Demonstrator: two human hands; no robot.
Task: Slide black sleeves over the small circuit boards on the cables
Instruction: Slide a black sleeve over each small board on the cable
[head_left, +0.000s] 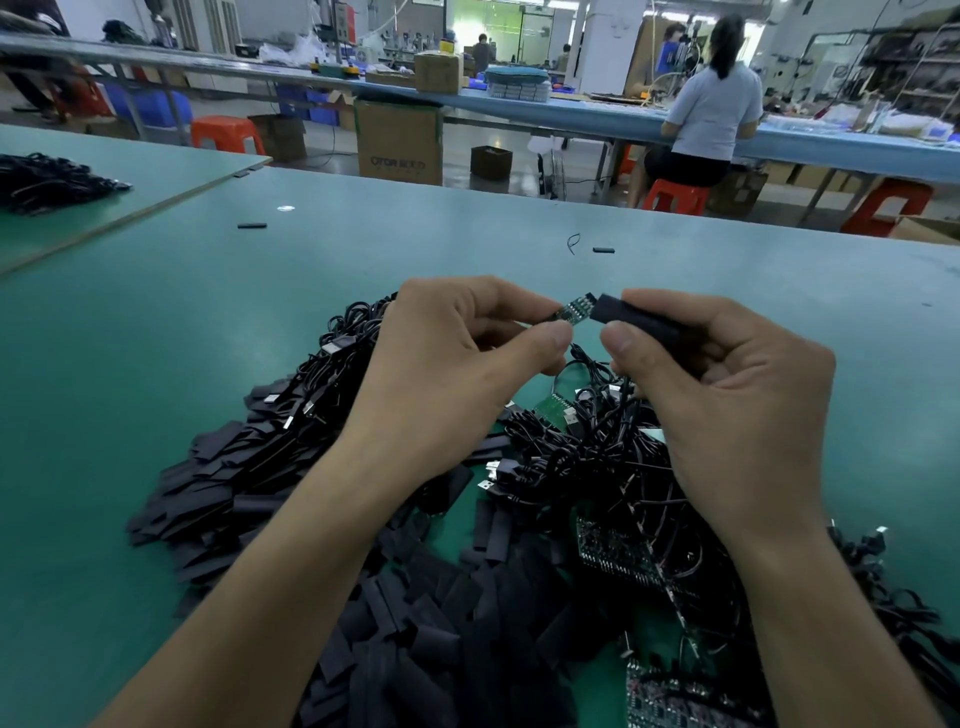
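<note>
My left hand (457, 353) pinches a small green circuit board (574, 310) between thumb and fingers, its free end pointing right. My right hand (727, 379) grips a black sleeve (631, 314) whose open mouth sits right at the board's tip. I cannot tell whether the tip is inside the sleeve. The board's thin black cable (587, 364) hangs down between my hands into the heap below.
A heap of loose black sleeves (405, 613) lies under my forearms on the green table (156, 364). Tangled black USB cables with boards (613, 467) lie at right and behind my left hand. Two stray sleeves (252, 226) lie farther out. A person (711, 109) sits at a far bench.
</note>
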